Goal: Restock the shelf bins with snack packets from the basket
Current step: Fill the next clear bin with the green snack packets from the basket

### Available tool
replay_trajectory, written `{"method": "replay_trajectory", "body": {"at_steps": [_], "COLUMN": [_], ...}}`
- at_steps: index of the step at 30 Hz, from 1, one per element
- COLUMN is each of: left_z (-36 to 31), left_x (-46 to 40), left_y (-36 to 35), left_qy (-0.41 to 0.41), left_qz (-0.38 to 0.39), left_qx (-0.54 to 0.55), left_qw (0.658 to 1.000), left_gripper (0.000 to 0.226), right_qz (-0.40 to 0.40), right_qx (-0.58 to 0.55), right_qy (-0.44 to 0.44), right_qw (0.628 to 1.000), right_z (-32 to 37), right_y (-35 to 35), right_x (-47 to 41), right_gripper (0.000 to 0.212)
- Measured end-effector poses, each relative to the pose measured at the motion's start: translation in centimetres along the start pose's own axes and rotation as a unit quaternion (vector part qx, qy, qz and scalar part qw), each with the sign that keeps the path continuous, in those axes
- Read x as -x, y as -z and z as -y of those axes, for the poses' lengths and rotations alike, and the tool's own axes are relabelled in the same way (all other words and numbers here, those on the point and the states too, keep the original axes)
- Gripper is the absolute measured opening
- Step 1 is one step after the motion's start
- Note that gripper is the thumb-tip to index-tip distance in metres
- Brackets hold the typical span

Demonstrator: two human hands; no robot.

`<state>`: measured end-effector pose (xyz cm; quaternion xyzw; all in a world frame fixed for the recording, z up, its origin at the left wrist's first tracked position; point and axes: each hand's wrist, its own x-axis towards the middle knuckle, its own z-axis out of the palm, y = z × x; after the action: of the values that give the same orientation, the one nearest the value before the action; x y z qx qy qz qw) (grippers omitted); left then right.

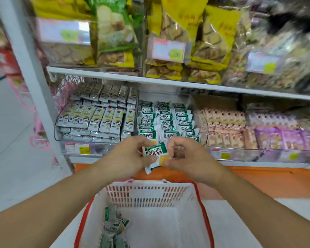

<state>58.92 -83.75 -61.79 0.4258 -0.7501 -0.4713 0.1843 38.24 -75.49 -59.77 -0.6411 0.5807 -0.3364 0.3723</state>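
Nearly there: your left hand (127, 154) and right hand (183, 154) pinch a green packet (155, 153) before its well-filled bin (166, 120), while the basket (202, 208) holds few more.

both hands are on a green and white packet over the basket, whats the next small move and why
Probably lift the green and white packet, held between the left hand and right hand, forward into the middle bin. That bin holds packets with the same print and sits right behind the hands. A few more packets lie in the basket.
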Motion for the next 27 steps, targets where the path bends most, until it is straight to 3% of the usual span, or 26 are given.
{"method": "replay_trajectory", "body": {"at_steps": [3,8,13,20,27], "left_z": [-3.3,-6.6,-7.4,-6.1,-4.8], "left_x": [-2.5,-8.8,-17.3,-29.1,-33.6], "left_y": [0.3,0.4,-0.2,-1.0,-2.5], "left_qy": [-0.034,-0.066,-0.074,-0.016,-0.052], "left_qz": [-0.049,-0.11,-0.121,-0.139,-0.175], "left_qx": [-0.074,-0.158,-0.221,-0.261,-0.327], "left_qw": [0.996,0.979,0.965,0.955,0.927], "left_gripper": [0.029,0.04,0.039,0.055,0.052], "right_qz": [-0.067,-0.173,-0.099,-0.092,-0.112], "right_qx": [-0.03,0.207,0.331,0.325,0.29], "right_qy": [-0.014,-0.071,-0.13,-0.121,-0.123], "right_qw": [0.997,0.96,0.929,0.934,0.943], "right_z": [-0.5,-3.8,-6.9,-8.3,-8.9], "right_y": [2.9,7.9,9.7,9.8,9.5], "right_x": [-0.7,-3.4,-5.1,-5.6,-5.8], "right_gripper": [0.028,0.056,0.073,0.081,0.084]}}
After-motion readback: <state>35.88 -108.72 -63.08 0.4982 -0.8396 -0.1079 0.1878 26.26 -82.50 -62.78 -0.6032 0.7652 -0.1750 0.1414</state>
